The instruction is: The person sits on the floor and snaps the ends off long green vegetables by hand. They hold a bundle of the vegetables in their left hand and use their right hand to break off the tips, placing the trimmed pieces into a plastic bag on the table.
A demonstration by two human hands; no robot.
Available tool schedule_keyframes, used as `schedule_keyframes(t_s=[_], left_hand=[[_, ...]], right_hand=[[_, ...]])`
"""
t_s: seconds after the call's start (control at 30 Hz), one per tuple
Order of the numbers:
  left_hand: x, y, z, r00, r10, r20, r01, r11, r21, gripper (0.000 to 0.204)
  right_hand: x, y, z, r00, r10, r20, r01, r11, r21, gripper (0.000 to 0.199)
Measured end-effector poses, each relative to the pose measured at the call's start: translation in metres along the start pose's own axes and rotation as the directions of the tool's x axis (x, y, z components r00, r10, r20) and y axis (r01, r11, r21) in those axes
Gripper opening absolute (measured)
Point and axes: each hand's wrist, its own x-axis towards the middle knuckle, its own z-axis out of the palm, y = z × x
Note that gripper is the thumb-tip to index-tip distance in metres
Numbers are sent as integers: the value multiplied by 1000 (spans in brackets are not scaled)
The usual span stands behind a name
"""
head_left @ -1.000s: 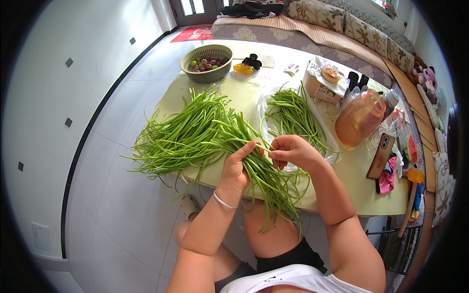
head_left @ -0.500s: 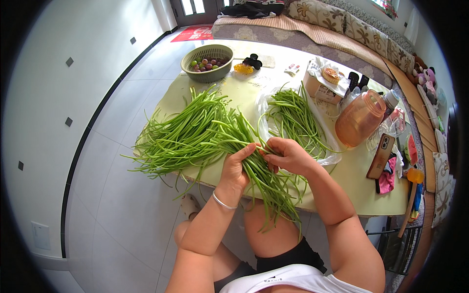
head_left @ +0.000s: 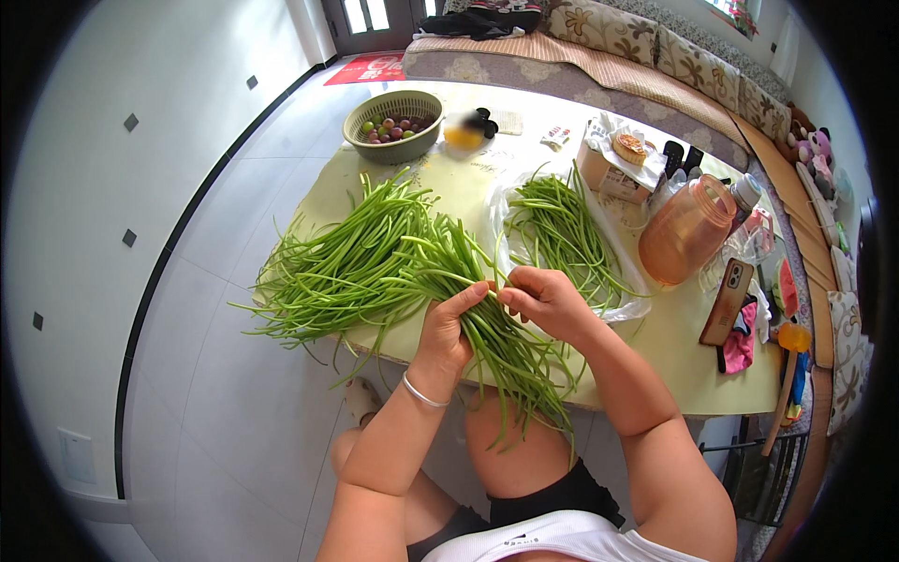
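While both hands met over the near edge of the desk [head_left: 449,187], the left hand [head_left: 448,328] had its fingers curled shut around a bundle of green stalks [head_left: 506,347], and the right hand [head_left: 548,302] pinched one stalk. Two heaps of stalks lay there: a large pile [head_left: 356,262] and a smaller one on a plastic bag [head_left: 562,234]. One colander [head_left: 393,122] and one orange jug [head_left: 688,229] stood beyond.

A tan cardboard box [head_left: 607,169] stands beside an upright phone [head_left: 728,300].
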Motion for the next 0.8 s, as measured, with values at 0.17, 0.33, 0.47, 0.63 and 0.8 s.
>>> schedule_keyframes(t_s=[0.17,0.33,0.47,0.63,0.8], left_hand=[[-3,0,5,997,19,81,-28,993,119,17],[-2,0,3,990,13,141,-33,989,141,22],[-1,0,0,990,-20,139,7,996,93,23],[0,-1,-3,997,5,79,-11,997,77,21],[1,-2,-2,997,-11,82,7,999,51,19]], right_hand=[[-2,-1,-2,997,74,-8,-73,990,119,28],[-3,-9,-7,1000,10,16,-10,999,-37,31],[-3,-12,-7,987,-160,19,158,942,-295,34],[-1,-6,0,991,-125,-39,112,965,-236,28],[-3,-9,0,989,-118,-90,98,975,-198,23]])
